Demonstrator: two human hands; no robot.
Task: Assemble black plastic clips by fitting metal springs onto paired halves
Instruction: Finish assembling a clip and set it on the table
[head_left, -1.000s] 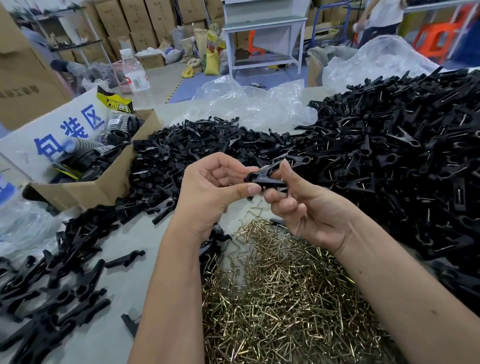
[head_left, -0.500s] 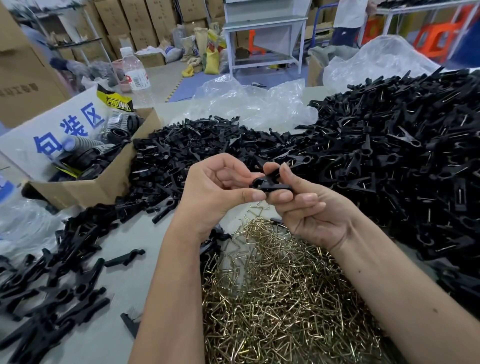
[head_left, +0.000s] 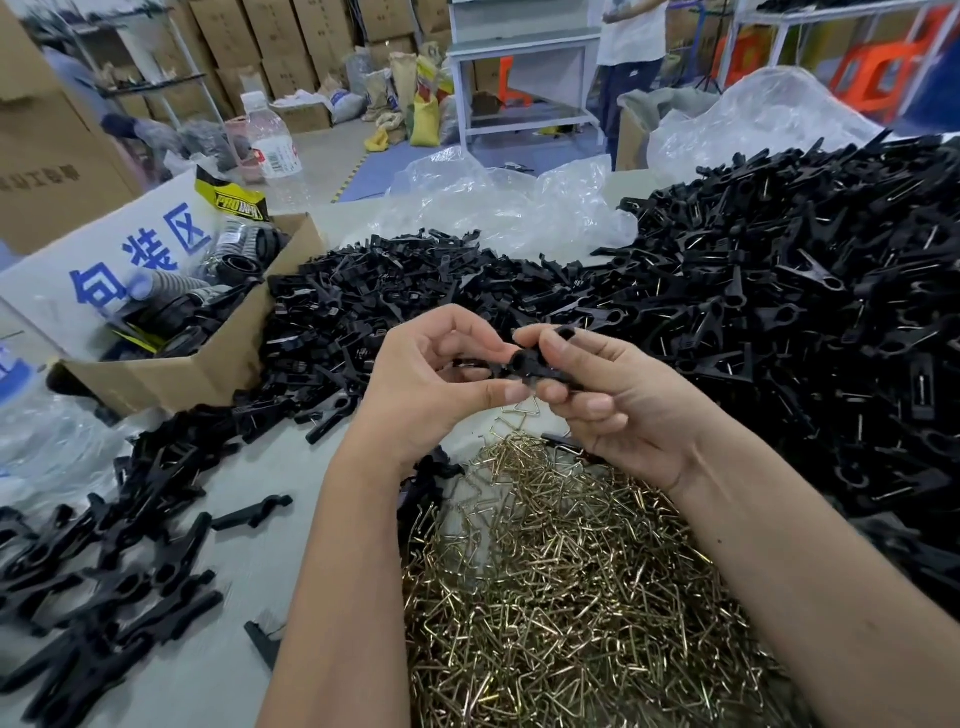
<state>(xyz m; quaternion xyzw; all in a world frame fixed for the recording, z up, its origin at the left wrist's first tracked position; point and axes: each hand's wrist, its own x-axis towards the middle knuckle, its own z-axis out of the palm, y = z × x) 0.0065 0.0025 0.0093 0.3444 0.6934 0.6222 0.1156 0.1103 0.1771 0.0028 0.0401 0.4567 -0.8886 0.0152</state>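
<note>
Black plastic clip (head_left: 524, 364) pinched by left hand (head_left: 431, 384), right hand (head_left: 623, 410); spring apparently hidden.

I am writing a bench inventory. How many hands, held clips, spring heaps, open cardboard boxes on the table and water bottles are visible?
Hands: 2 (left hand, right hand)
Held clip: 1
Spring heap: 1
Open cardboard box: 1
Water bottle: 1
Total: 6

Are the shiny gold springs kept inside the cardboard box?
No, the springs lie in a loose heap on the table, apart from the cardboard box.
</note>
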